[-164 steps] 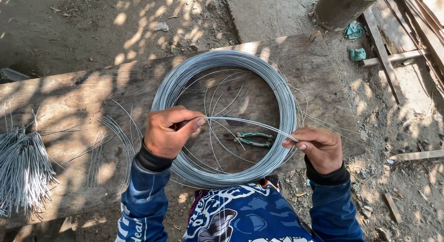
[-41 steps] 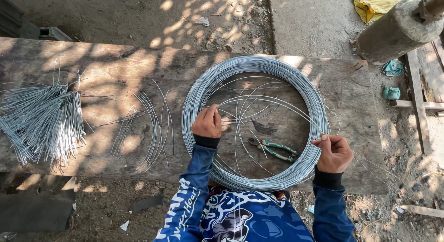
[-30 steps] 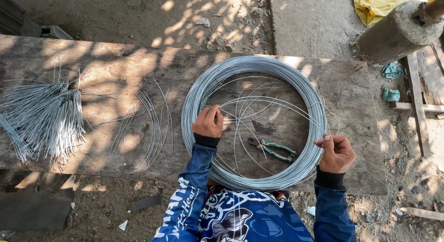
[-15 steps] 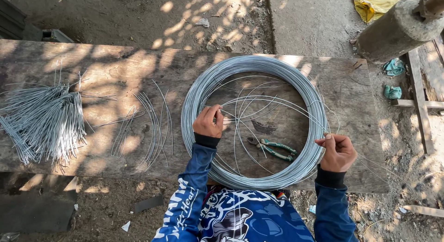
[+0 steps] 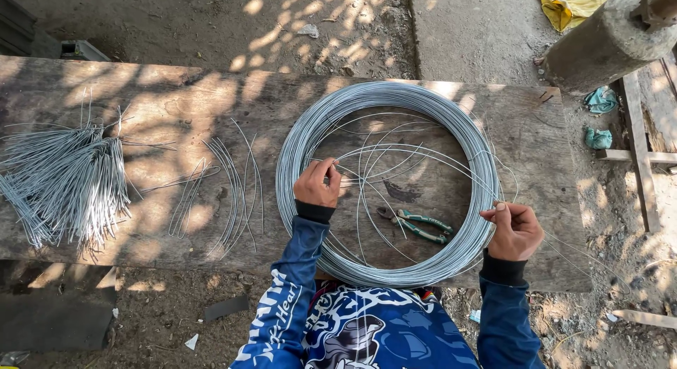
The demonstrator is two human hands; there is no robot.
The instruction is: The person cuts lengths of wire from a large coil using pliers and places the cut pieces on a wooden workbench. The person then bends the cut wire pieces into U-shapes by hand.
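Note:
A large coil of grey steel wire point(image 5: 384, 101) lies flat on a weathered wooden board point(image 5: 169, 94). My left hand point(image 5: 317, 184) pinches several loose wire strands point(image 5: 423, 154) inside the coil's left side. My right hand point(image 5: 516, 229) grips the same strands at the coil's right rim. Green-handled pliers point(image 5: 416, 224) lie inside the coil, between my hands.
A bundle of cut wire pieces point(image 5: 67, 182) lies at the board's left end, with a few bent wires point(image 5: 233, 193) beside it. A concrete post point(image 5: 606, 41) leans at the top right, near wooden planks point(image 5: 638, 157) and a yellow sheet point(image 5: 575, 4). Dirt ground surrounds the board.
Since 5.5 s ago the view has shifted left and my hands have moved apart along the strands. Over the last second they barely move.

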